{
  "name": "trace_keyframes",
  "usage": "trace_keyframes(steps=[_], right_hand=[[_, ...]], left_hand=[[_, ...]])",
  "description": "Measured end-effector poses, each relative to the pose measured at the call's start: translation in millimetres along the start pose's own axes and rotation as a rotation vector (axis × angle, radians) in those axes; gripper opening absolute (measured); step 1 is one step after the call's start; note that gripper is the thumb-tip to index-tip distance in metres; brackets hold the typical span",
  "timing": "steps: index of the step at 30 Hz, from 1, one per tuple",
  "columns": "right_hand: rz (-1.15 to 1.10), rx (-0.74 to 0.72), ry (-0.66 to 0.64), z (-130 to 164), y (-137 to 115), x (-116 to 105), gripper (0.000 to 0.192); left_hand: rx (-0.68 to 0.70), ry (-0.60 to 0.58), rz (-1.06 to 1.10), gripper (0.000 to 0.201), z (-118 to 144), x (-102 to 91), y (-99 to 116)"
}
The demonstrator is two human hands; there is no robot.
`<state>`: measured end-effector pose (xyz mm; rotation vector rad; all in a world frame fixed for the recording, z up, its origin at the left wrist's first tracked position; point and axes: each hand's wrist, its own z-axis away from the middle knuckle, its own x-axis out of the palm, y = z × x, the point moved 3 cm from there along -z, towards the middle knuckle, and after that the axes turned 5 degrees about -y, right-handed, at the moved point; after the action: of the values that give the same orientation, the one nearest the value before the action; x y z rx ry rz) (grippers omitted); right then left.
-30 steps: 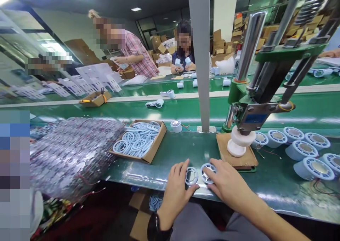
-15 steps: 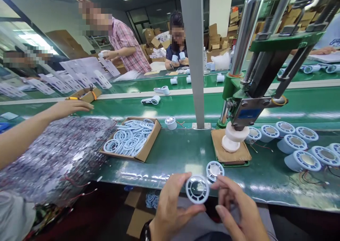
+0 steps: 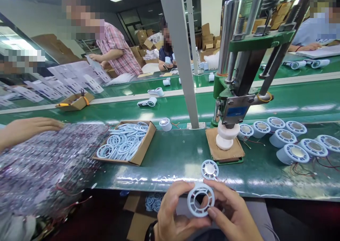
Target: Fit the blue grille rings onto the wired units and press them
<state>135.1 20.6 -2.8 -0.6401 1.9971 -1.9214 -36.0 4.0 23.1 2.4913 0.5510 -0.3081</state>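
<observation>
Both hands, left hand and right hand, fingers pinching pale-blue ring off table. Second disc just beyond fingertips. Grip apparently light; ring could slip, drop below table edge.

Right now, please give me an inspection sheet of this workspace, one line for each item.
Surface: green bench, glossy, with a green conveyor behind it.
Job's things: pale blue ring held up in both hands; a round motor part lies on the bench just beyond it.
Clutter: cardboard box of blue rings; pile of wired parts at left; row of blue housings at right; hand press over a white block.
Grips: left hand and right hand both pinch the ring's rim.
Cables: thin red and black leads on the housings and in the pile.
Surroundings: other people work across the conveyor; a co-worker's hand rests on the pile; stacked cartons behind.
</observation>
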Motion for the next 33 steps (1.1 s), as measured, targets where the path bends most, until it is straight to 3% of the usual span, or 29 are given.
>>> trace_keyframes(steps=[7, 11, 16, 25, 33], right_hand=[[0.15, -0.087, 0.007, 3, -4, 0, 0.04], [-0.055, 0.034, -0.012, 0, -2, 0, 0.037], [-0.365, 0.223, -0.07, -11, 5, 3, 0.056], [-0.448, 0.281, -0.078, -16, 7, 5, 0.066], [-0.454, 0.231, -0.019, -14, 5, 7, 0.062]], left_hand=[[0.075, 0.095, 0.012, 0.087, 0, 2.7, 2], [-0.003, 0.102, -0.002, 0.09, 1, 4.4, 2], [-0.075, 0.069, -0.008, 0.096, 2, 8.0, 4], [-0.125, 0.055, 0.038, 0.096, -1, 7.9, 2], [-0.303, 0.12, 0.143, 0.101, 9, 10.3, -9]])
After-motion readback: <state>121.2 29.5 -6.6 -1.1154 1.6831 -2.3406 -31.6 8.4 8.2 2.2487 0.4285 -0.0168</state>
